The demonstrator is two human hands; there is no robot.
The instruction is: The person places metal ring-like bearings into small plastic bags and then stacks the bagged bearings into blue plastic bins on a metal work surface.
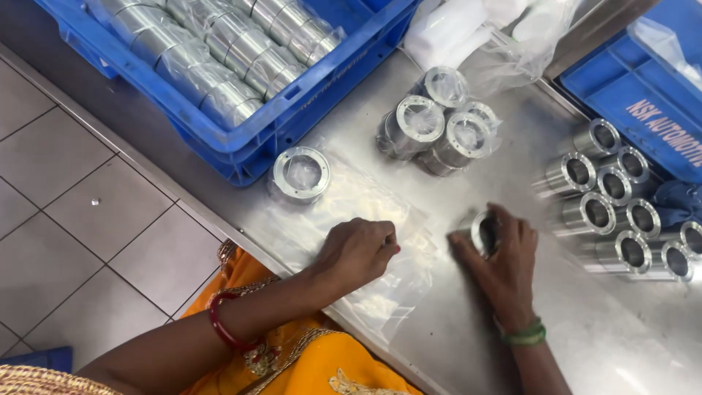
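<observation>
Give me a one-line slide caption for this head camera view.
Left hand pinches a clear plastic bag; right hand grips a metal sleeve on the steel table.

The steel desk (512, 322) carried a blue crate (241, 146), clear bags (351, 212), wrapped rings (431, 124) and bare metal sleeves (614, 212).

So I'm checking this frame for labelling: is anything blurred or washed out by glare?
Head view: mostly sharp; the right hand and its metal sleeve look slightly soft; glare whitens the steel table and clear bags under the left hand.
</observation>
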